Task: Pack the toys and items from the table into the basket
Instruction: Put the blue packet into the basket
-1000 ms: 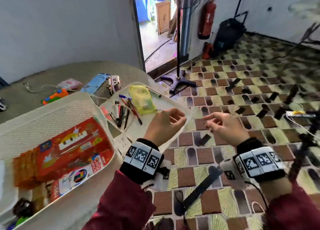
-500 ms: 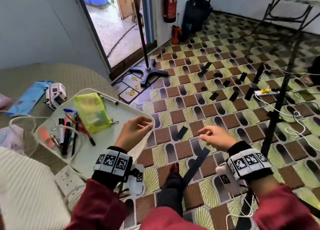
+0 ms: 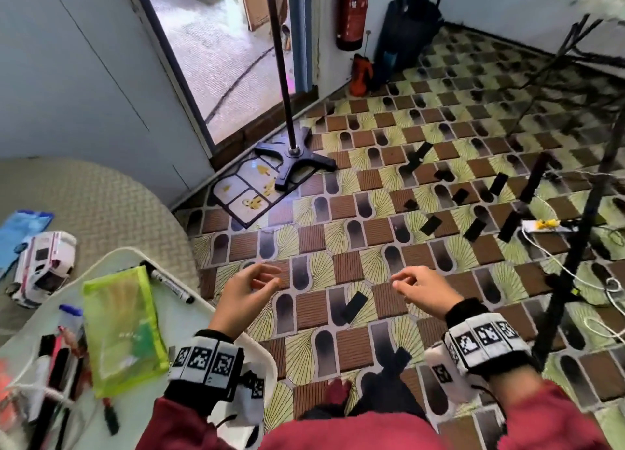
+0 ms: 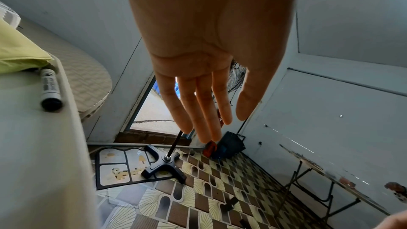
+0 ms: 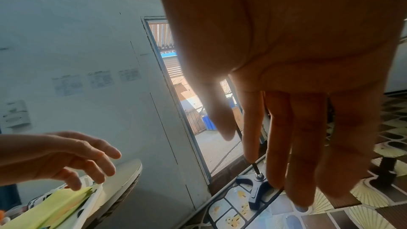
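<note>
Both hands hang empty over the tiled floor, right of the table. My left hand [image 3: 263,278] has relaxed fingers beside the white tray [image 3: 189,324]; its wrist view shows straight fingers [image 4: 209,111] holding nothing. My right hand [image 3: 402,280] is loosely curled and empty, fingers [image 5: 277,145] straight in its wrist view. On the tray lie a yellow-green pouch [image 3: 121,328], a black marker [image 3: 170,285] and several pens [image 3: 57,358]. A white toy ambulance [image 3: 44,267] and a blue packet [image 3: 20,233] sit on the round table [image 3: 101,206]. The basket is out of view.
A black stand base [image 3: 294,162] rests on a floor mat [image 3: 250,192] by the open doorway. A fire extinguisher [image 3: 351,9] and a black bag [image 3: 406,33] are at the far wall. A tripod leg [image 3: 581,233], a power strip [image 3: 541,226] and cables lie at the right.
The head view has swung right, so the basket with its boxes has left the frame. Both hands stayed out in front, empty, their fingers loosening.
</note>
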`<state>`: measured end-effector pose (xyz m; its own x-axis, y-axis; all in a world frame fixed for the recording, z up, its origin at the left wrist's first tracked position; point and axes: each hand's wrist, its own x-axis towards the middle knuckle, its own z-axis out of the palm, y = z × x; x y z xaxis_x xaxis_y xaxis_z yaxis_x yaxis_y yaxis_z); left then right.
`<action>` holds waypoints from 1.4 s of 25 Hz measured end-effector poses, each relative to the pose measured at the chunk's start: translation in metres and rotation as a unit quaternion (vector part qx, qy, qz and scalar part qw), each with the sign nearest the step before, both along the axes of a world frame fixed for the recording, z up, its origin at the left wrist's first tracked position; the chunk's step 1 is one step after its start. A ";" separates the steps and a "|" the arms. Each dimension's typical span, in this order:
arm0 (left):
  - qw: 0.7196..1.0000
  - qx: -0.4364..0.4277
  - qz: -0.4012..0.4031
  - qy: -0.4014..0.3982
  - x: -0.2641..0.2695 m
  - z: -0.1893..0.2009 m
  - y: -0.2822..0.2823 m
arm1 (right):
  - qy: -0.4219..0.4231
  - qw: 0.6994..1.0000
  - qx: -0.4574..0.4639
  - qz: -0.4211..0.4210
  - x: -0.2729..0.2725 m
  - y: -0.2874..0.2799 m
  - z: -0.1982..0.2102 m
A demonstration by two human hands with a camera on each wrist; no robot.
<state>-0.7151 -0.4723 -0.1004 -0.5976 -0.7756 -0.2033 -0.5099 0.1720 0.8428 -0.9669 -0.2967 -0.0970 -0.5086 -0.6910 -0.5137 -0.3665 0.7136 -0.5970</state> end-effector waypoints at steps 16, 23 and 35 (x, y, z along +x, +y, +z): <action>0.942 0.045 0.331 -0.022 -0.069 -0.016 -0.128 | 0.025 0.937 0.003 0.349 -0.119 -0.310 -0.014; 0.872 0.032 0.489 -0.004 -0.054 -0.006 -0.161 | 0.035 0.840 -0.009 0.542 -0.059 -0.435 -0.007; 0.758 -0.019 0.652 0.001 0.054 0.007 -0.264 | 0.004 0.712 -0.065 0.700 0.120 -0.603 -0.006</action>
<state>-0.6611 -0.7363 -0.0930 0.6814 -0.7129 -0.1656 -0.2668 -0.4526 0.8509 -0.8465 -0.9001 -0.1029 0.7212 -0.5651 -0.4007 -0.6680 -0.4139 -0.6185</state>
